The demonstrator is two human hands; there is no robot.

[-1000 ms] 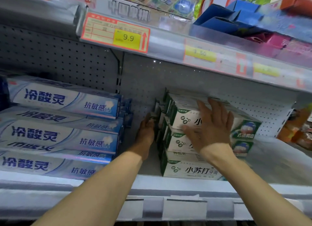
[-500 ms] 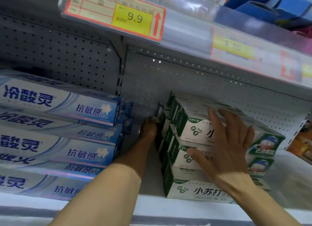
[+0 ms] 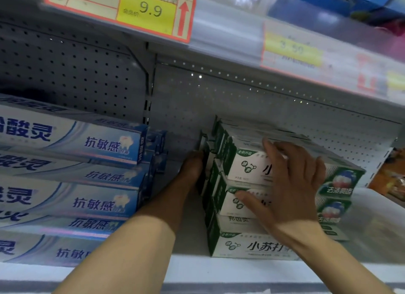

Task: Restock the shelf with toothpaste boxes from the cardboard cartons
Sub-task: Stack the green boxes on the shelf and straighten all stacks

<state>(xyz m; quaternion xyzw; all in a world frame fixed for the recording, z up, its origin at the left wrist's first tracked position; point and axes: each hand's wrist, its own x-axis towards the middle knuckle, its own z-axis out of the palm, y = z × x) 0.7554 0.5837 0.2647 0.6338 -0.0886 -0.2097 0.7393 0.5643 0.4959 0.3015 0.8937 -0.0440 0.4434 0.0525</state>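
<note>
A stack of green-and-white toothpaste boxes (image 3: 245, 168) stands on the grey shelf (image 3: 192, 269), right of middle. My right hand (image 3: 289, 184) lies flat against the fronts of the upper boxes, fingers spread and straight. My left hand (image 3: 190, 168) reaches deep into the gap on the stack's left side and touches the box ends; its fingers are hidden behind the boxes. The lowest box (image 3: 258, 246) sits at the shelf's front edge. No cardboard carton is in view.
A tall stack of blue-and-white toothpaste boxes (image 3: 72, 179) fills the shelf's left. A perforated back panel (image 3: 219, 100) lies behind. The upper shelf's edge (image 3: 225, 30) carries a 9.9 price tag (image 3: 151, 10). Bare shelf shows right of the green stack (image 3: 372, 228).
The view has moved closer and tilted up. My right hand has slid slightly right and down across the box fronts. My left hand stays at the stack's left side.
</note>
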